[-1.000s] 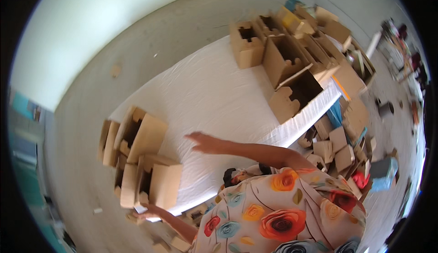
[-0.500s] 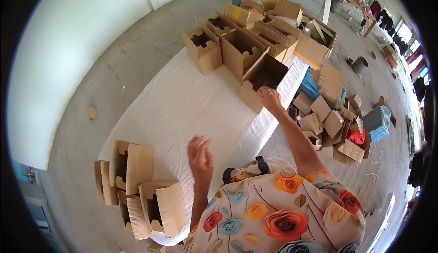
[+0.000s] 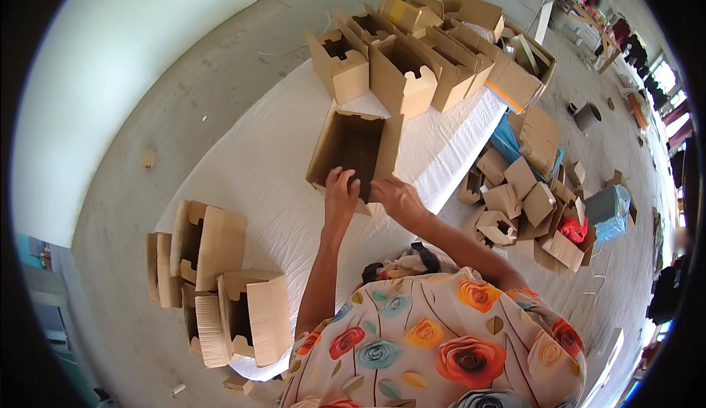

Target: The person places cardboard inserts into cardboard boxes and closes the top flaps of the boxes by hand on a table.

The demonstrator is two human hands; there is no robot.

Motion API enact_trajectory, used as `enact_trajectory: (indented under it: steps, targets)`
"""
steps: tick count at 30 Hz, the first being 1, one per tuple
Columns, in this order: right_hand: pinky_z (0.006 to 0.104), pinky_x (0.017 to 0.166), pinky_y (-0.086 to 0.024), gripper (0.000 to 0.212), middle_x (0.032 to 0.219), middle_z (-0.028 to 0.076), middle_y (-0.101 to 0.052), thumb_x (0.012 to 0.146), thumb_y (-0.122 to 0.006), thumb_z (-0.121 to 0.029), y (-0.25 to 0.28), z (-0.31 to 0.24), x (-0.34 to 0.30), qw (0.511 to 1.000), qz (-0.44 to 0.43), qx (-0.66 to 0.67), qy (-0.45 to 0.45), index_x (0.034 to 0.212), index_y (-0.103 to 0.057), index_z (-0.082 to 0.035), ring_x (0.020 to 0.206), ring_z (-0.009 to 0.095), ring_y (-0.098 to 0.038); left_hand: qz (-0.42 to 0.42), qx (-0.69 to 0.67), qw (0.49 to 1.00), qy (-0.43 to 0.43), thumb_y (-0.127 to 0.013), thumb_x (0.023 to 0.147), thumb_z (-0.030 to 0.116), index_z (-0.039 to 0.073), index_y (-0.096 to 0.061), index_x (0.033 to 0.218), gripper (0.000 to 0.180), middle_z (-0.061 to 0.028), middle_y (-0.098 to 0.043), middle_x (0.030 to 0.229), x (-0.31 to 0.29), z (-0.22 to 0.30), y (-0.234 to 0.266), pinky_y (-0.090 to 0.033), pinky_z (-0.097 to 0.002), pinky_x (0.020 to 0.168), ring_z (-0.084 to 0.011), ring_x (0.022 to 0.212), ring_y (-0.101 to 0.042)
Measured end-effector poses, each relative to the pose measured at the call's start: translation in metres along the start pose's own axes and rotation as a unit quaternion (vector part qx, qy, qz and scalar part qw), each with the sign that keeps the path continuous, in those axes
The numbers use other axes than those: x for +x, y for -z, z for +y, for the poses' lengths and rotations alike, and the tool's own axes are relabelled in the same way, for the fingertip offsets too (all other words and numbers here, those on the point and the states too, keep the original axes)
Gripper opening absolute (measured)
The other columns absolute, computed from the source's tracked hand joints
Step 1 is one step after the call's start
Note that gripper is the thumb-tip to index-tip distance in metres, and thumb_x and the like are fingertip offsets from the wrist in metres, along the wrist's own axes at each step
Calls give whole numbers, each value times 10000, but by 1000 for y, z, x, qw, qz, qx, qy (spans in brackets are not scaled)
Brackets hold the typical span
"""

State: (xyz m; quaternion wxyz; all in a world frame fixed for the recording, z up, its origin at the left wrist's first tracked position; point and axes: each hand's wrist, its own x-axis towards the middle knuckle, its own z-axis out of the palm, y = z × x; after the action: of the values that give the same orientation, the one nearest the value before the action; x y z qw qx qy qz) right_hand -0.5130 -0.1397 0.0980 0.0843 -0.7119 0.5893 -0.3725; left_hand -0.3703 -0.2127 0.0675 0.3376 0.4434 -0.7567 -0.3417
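An open-topped brown cardboard box [image 3: 388, 149] stands on the white-covered table in front of me, its inside facing up. My left hand [image 3: 341, 193] is at the near side of the box, with its fingers bent over the rim into the inside. At the near right corner, my right hand [image 3: 397, 199] grips the box with closed fingers. Part of the near wall is hidden behind both hands. Beyond it, several similar boxes [image 3: 401, 84] stand in a row at the far end of the table.
More open boxes [image 3: 254, 316] sit at the table's near left end. Right of the table, a heap of cardboard pieces and boxes [image 3: 518, 176] lies on the floor. A large carton [image 3: 515, 77] stands behind the far row. A grey bucket [image 3: 587, 116] is farther right.
The box has come from the far right of the table to the middle, toward me, in my right hand. My left hand has moved up from free space onto its near rim.
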Motion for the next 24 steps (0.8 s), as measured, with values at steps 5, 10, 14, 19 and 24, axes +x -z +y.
enact_trajectory:
  steps: [5,10,14,19,24]
  targets:
    - [351,670,-484,153,831,132,-600,748,-593,-83,22,40,-8,995,-42,4,-87,885,-599,-16,742,293,-596,-27,90,995,-39,-624,767,287,52,-543,1105,419,-216,-392,1245,-13,-5,-5,-280,-449,996,-435,1193,-294]
    - [311,643,-485,160,824,124,-633,799,-580,-148,43,82,27,978,-101,116,-141,885,-623,-22,726,227,-613,-91,226,968,-66,-648,705,424,76,-632,981,444,-207,-501,1114,-37,11,-24,-272,-443,1004,-443,1200,-286]
    - [312,650,-486,136,849,121,-638,824,-562,-144,67,144,100,993,21,78,-91,898,-631,-52,768,246,-621,-111,313,943,28,-564,711,552,83,-653,947,533,-188,-530,1074,-39,17,-28,-137,-564,1009,-416,1220,-280]
    - [333,728,-483,157,898,132,-634,829,-534,-133,77,276,200,995,95,-36,9,932,-621,-52,862,263,-610,-110,213,968,79,-536,759,494,147,-574,1112,497,-109,-511,1161,-35,28,-37,-43,-651,975,-403,1228,-279]
    - [439,742,-445,298,852,215,-587,767,-551,-266,50,342,284,974,-171,-118,-84,890,-584,4,860,396,-546,12,214,963,164,-542,807,226,199,-548,1149,343,-65,-511,1188,-25,58,-67,-66,-648,975,-391,1225,-300]
